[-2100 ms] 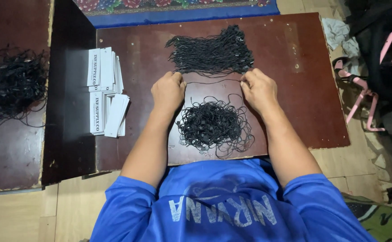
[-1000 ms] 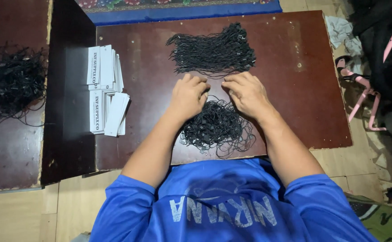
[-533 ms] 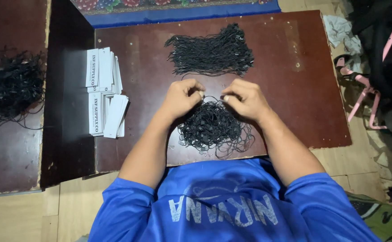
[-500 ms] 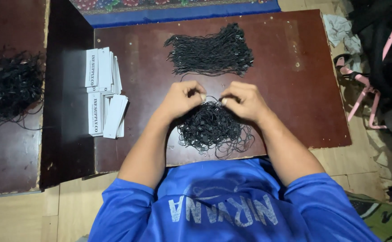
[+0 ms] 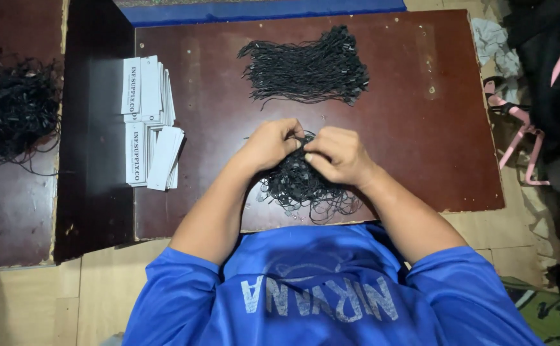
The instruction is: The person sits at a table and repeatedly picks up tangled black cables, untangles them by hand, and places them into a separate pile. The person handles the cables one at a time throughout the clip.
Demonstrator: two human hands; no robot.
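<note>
The loose tangle of black cords (image 5: 302, 189) lies on the near edge of the dark red-brown board (image 5: 421, 109), just in front of the person. It is a messy round heap of thin strings, with loops that stick out at the near side and small lighter pieces among them. The left hand (image 5: 268, 144) and the right hand (image 5: 336, 156) rest on the far part of this heap and meet above it. The fingers of both are curled narrow and pinch some cords between the fingertips; which cord exactly is too small to tell.

Farther on the board lies a neat bundle of black cords (image 5: 305, 67), where the strings run mostly side by side from left to right, like a flat sheaf. To the left of the hands, white paper tags (image 5: 148, 122) are stacked in two fanned piles; they are long, flat rectangles with dark print. The board looks smooth but worn, with pale scratches and chipped edges. Far to the left, on another brown board (image 5: 11, 205), sits a bigger wild heap of black cords (image 5: 11, 109). The person wears a blue shirt (image 5: 318, 295) of smooth cloth.
</note>
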